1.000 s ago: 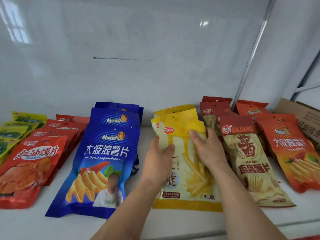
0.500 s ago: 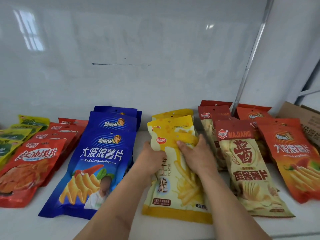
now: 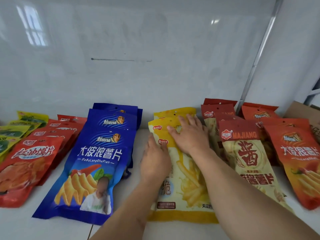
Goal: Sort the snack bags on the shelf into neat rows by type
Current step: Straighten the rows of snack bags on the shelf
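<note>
Both hands lie flat, fingers straight, on the yellow bags in the middle of the shelf: the left hand at their left edge, the right hand further back.

The front blue bag carries large white characters "大波浪薯片", with "DaBoLangShuPian" in white Latin letters on the line below; a smaller logo above them cannot be read. The front red bag at far left shows white characters reading "红油馍片". The cream bag with a dark red top bears "MAJIANG" in orange capitals beside a round red-and-white badge, a large red "酱" below, and a lower red line ending "酱薯片". The orange-red bag at far right repeats "大波浪薯片". On the front yellow bag only "脆" is legible; its small print is blurred.
</note>
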